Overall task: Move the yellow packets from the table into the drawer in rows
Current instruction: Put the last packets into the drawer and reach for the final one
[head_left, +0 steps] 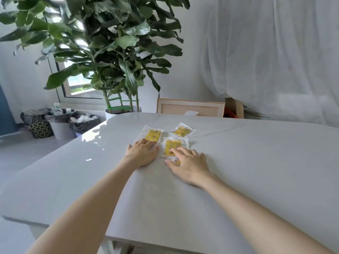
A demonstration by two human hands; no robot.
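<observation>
Both hands flat and open on the table [238,162]: left hand [142,153] touches the left packet [153,135], right hand [189,165] covers the middle packet [173,147], possibly another beneath; far packet [181,131] lies beyond, unheld.

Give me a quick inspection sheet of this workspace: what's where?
Surface: white glossy table, bare but for the packets.
Job's things: three yellow packets in full view, a fourth partly under the right hand; no drawer seen.
Clutter: nothing seen.
Hands: left hand flat on a packet's edge; right hand flat over packets.
Cables: nothing seen.
Surroundings: plant, bins, curtain, frame.
</observation>
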